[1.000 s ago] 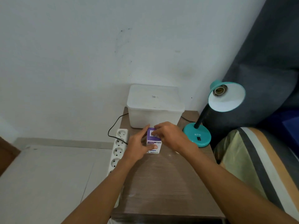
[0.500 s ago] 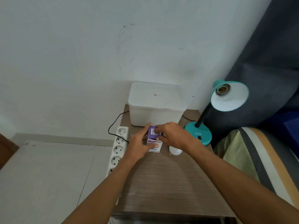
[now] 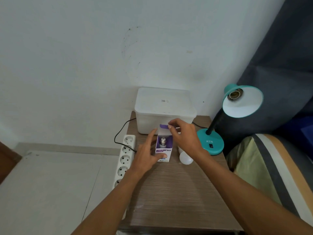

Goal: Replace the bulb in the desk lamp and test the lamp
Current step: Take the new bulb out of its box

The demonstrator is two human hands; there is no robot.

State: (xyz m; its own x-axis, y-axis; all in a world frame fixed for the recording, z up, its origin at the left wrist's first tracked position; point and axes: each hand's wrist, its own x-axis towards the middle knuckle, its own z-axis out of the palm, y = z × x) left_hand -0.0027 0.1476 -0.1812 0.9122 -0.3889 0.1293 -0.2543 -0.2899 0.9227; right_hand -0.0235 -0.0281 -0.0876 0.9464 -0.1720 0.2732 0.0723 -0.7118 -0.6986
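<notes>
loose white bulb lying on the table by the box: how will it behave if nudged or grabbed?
The loose bulb lies on its side on the smooth wooden table, so its round globe would probably roll if bumped. The glossy surface looks slippery to pinch. It is likely light and breakable; the right hand works just above it, so a knock seems possible.

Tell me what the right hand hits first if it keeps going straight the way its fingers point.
Probably the white plastic container: the right hand points at its front wall just behind the box flap, though depth is unclear.
</notes>
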